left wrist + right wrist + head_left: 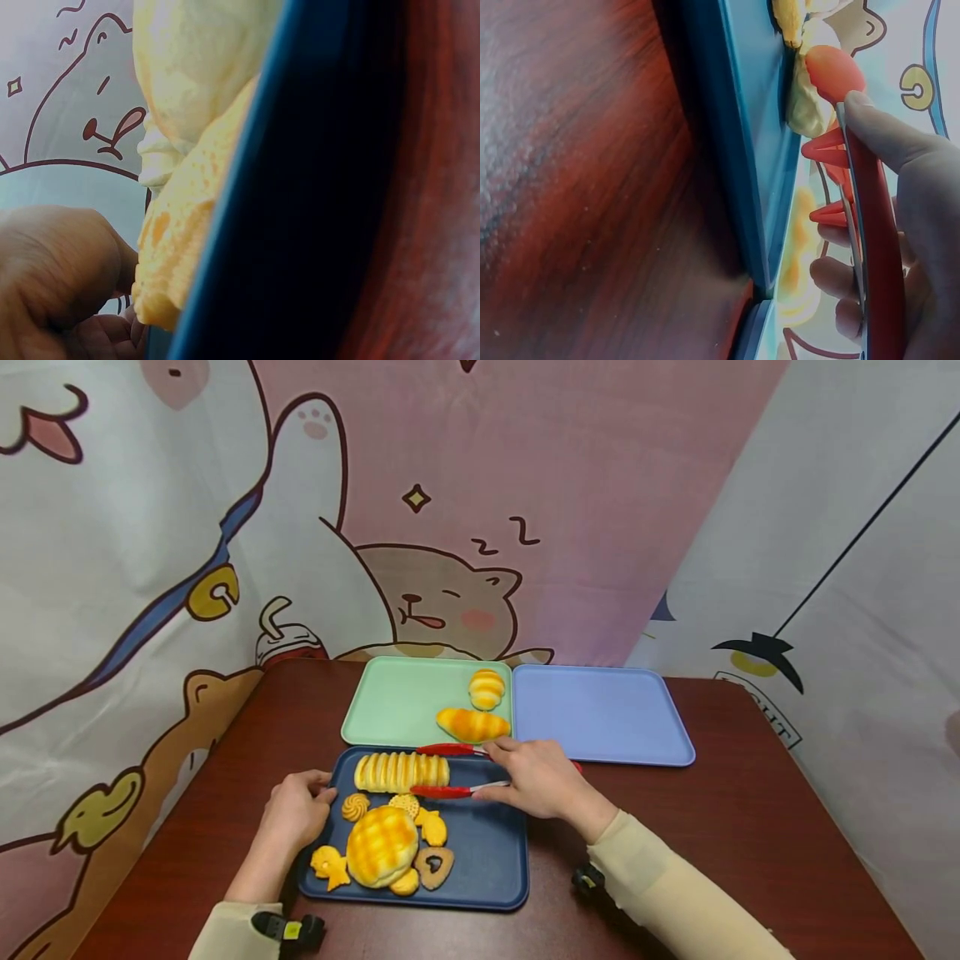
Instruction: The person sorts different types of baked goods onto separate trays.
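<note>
On one navy rectangular tray (487, 852): one ridged yellow loaf (397, 772), between left hand (297, 810) holding tray rim and right hand (542, 779) gripping one red-and-silver tongs (447, 792).

The surface (637, 843) is dark reddish-brown with a glossy wood grain. Behind it hangs a printed cloth backdrop (600, 485) in pink and white. On it a tan animal (442, 593) lies with its eye closed, two Z letters (522, 531) and a small yellow star (416, 498) above. Farther left, a golden bell (213, 594) hangs from a blue collar (150, 627); at right, a black hat (763, 658) tops a yellow shape.
</note>
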Tool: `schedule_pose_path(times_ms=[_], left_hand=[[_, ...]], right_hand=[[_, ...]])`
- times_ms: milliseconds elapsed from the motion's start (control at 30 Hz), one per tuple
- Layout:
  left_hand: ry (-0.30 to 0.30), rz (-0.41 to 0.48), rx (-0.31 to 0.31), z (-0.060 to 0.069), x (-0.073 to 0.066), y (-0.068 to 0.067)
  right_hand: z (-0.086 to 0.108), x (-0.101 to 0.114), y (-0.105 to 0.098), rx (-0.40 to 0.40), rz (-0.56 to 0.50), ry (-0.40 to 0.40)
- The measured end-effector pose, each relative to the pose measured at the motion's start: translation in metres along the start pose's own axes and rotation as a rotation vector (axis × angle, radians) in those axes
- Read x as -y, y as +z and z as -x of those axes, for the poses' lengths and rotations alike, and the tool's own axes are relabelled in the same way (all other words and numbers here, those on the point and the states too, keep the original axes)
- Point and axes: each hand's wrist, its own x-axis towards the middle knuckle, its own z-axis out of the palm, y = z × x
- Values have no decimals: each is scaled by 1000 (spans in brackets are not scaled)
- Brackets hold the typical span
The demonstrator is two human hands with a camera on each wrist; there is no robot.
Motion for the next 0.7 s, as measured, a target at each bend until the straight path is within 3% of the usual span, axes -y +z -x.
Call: schedule_pose_path(times_ms=[267, 700], left_hand=[[7, -1, -16, -1, 2, 2], [28, -7, -30, -2, 3, 2]], right_hand=[[0, -3, 1, -20, -38, -5], [-5, -7, -13, -67, -50, -18]])
